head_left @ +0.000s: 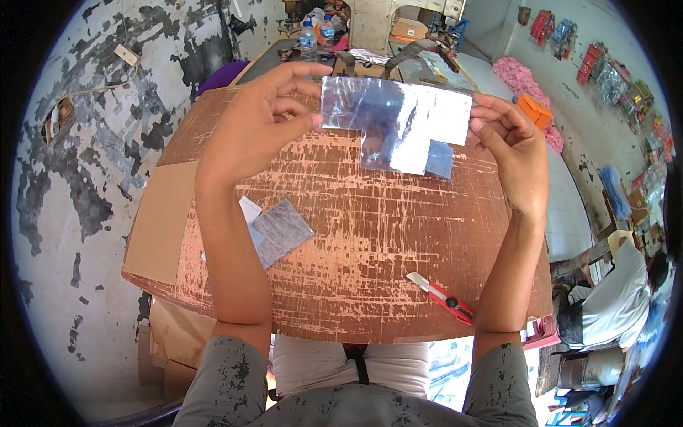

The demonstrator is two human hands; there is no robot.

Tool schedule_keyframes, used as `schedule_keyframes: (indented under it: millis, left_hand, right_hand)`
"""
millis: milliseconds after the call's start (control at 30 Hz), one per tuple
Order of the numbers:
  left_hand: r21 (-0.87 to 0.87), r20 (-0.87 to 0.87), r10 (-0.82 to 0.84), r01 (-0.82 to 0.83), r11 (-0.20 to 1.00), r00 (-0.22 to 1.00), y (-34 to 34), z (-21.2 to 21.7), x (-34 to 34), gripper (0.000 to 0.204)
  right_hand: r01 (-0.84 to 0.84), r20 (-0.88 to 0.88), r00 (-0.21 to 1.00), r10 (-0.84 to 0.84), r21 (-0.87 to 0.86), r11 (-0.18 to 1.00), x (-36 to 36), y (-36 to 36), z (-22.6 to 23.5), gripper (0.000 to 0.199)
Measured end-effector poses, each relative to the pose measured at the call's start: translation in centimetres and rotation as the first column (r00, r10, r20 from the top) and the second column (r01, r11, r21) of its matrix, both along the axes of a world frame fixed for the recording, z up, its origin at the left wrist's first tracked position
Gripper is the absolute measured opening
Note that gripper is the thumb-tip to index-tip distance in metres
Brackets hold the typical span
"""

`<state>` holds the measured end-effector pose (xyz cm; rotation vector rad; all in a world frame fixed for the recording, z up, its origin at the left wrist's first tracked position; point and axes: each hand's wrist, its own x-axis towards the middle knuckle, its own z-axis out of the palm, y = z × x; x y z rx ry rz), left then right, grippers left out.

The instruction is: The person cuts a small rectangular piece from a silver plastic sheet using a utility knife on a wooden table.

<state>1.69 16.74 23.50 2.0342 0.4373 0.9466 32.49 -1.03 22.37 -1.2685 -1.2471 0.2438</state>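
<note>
A shiny, see-through plastic sheet [395,117], wide at the top with a narrower part hanging below, is stretched between my hands over the far half of the table. My left hand [249,128] pinches its left edge between thumb and fingers. At the opposite edge, my right hand [511,142] grips it with thumb and curled fingers. Behind its lower right corner shows a small blue-grey piece [441,162]. A grey fabric-like square [286,231] lies near my left forearm, beside a white scrap [249,208]. A red utility knife [442,299] rests near my right forearm, its pale end pointing away.
The brown tabletop [356,285] is badly scuffed. A cardboard sheet [162,224] covers its left edge. Beyond stand water bottles [307,39] and a pale machine [370,25]. An orange item [533,112] and pink bundles [523,82] lie right; a person in white [615,299] sits lower right.
</note>
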Motion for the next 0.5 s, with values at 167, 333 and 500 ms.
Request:
schedule_keyframes:
  millis: [167, 333, 500]
  left_hand:
    - [-0.012, 0.043, 0.025, -0.025, 1.000, 0.999, -0.32, 0.25, 0.21, 0.059]
    - [-0.004, 0.075, 0.017, -0.017, 1.000, 0.997, -0.63, 0.42, 0.39, 0.058]
    - [0.035, 0.103, -0.001, -0.002, 0.999, 0.995, -0.49, 0.30, 0.31, 0.058]
  right_hand:
    - [0.001, 0.059, 0.998, -0.001, 0.007, 1.000, -0.17, -0.35, 0.31, 0.044]
    - [0.019, 0.039, 0.999, -0.020, 0.019, 1.000, -0.27, -0.09, -0.01, 0.051]
    - [0.055, 0.070, 0.996, -0.056, 0.008, 0.998, -0.44, -0.18, 0.12, 0.053]
